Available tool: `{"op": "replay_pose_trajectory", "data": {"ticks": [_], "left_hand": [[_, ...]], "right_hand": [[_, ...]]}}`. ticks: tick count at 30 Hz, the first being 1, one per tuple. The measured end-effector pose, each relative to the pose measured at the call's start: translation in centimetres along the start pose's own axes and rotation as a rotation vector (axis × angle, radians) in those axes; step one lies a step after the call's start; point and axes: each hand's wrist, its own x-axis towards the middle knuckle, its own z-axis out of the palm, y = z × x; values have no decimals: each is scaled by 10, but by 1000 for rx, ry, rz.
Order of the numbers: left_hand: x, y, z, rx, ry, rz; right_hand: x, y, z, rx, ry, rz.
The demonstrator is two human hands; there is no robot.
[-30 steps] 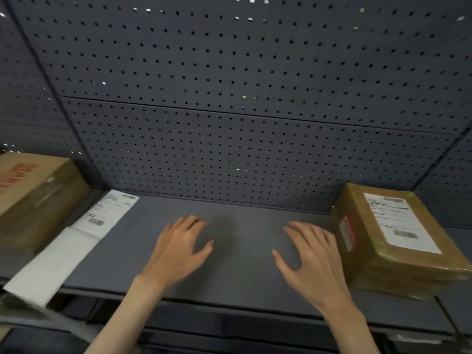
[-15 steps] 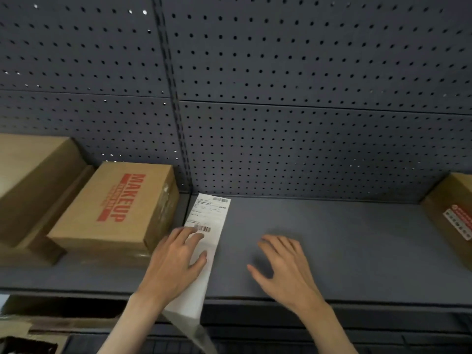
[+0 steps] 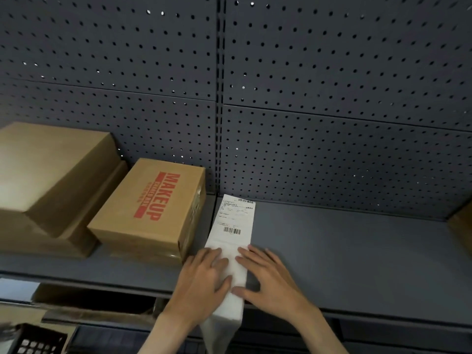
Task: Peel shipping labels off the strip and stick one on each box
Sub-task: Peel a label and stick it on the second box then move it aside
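A long white label strip lies on the grey shelf, with one printed shipping label at its far end and its near end hanging over the shelf's front edge. My left hand rests flat on the strip's left side, fingers apart. My right hand lies flat on its right side, thumb and fingertips touching the paper. Just left of the strip stands a brown cardboard box printed MAKEUP, with no label visible on it.
Two larger plain brown boxes are stacked at the far left. A corner of another box shows at the right edge. A perforated grey back panel closes the shelf behind. Below are cardboard pieces and a black crate.
The view has swung left, bringing the MAKEUP box in and the labelled box out. Both hands have moved onto the strip, the right one coming over from the bare shelf.
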Motion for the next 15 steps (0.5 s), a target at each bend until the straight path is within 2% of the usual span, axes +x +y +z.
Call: {"op": "replay_pose_trajectory", "data": {"ticks": [8, 12, 15], "left_hand": [[4, 9, -3, -46, 132, 90], [-3, 12, -36, -145, 323, 174], [-14, -1, -68, -151, 486, 157]], "right_hand": [[-6, 10, -15, 20, -31, 34], [-3, -2, -10, 12, 36, 14], [4, -16, -9, 33, 108, 11]]}}
